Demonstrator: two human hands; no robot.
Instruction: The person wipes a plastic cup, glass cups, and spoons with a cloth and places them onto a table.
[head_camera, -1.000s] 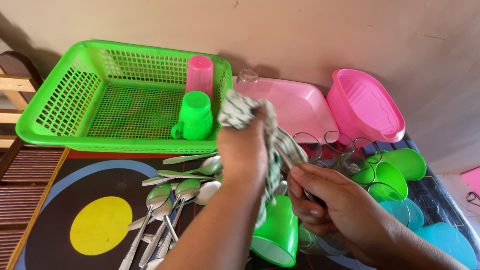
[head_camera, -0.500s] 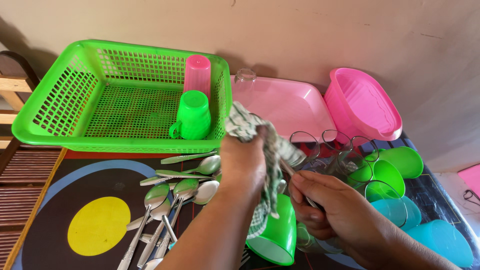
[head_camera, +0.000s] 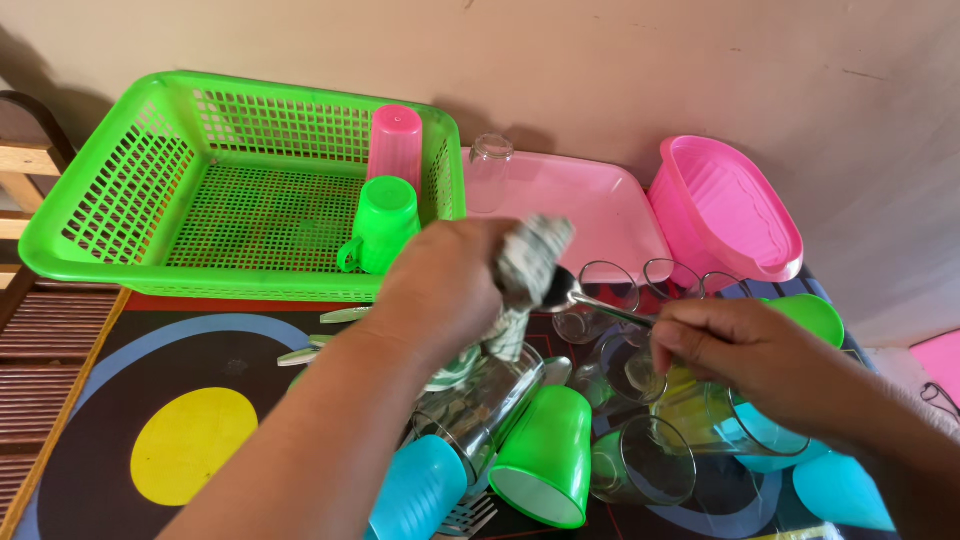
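My left hand (head_camera: 450, 285) grips a crumpled green-and-white cloth (head_camera: 525, 260) and presses it against the bowl of a metal spoon (head_camera: 570, 295). My right hand (head_camera: 745, 350) pinches that spoon's handle, holding it level above several clear glasses (head_camera: 640, 465) and green and blue plastic cups. A green cup (head_camera: 545, 455) lies on its side just below my left hand. A blue cup (head_camera: 415, 490) lies beside it.
A green plastic basket (head_camera: 130, 200) at the back left holds an upturned pink tumbler (head_camera: 393, 145) and a green mug (head_camera: 383, 225). A pink tray (head_camera: 590, 205) and pink basket (head_camera: 730, 210) lean on the wall. Loose spoons (head_camera: 310, 352) lie mostly hidden under my left forearm.
My right hand has drawn the spoon out to the right and level. My left hand with the cloth has slid to the spoon's bowl. My forearm now covers most of the loose spoons.
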